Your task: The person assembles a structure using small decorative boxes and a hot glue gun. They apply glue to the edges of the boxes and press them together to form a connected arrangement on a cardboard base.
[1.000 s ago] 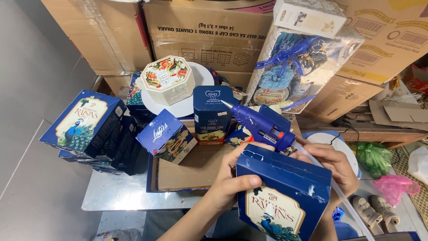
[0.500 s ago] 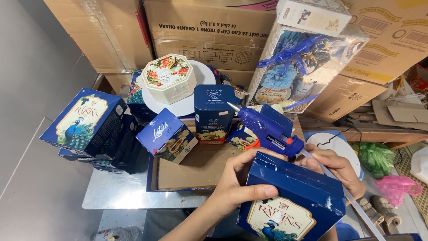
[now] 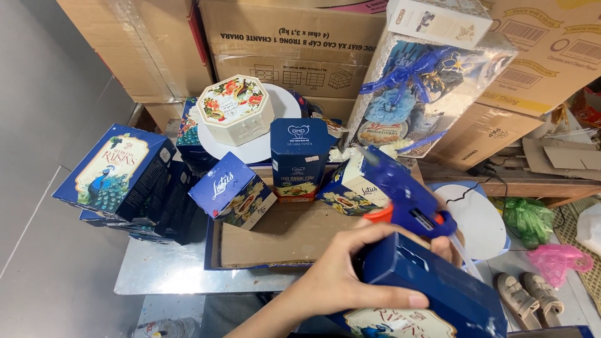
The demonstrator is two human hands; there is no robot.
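My left hand (image 3: 350,275) grips the top edge of a dark blue box with a peacock picture (image 3: 432,297), held tilted at the bottom right of the head view. Just above it my right hand (image 3: 452,241), mostly hidden behind the box, holds a blue glue gun (image 3: 400,191) with an orange trigger and a clear glue stick trailing from its back. The gun's nozzle points up and left, away from the box. Straight ahead lies a shallow blue tray lined with cardboard (image 3: 275,241).
Several blue gift boxes stand around the tray: a peacock box stack (image 3: 119,178) at left, a small tilted box (image 3: 233,191), a tall box (image 3: 299,156). Behind sit an octagonal floral tin (image 3: 235,116) on a white disc, a cellophane-wrapped gift basket (image 3: 419,100) and large cartons (image 3: 294,44).
The peacock box has dropped lower and further right in view. My left hand slid along its top edge. The glue gun came down closer to the box.
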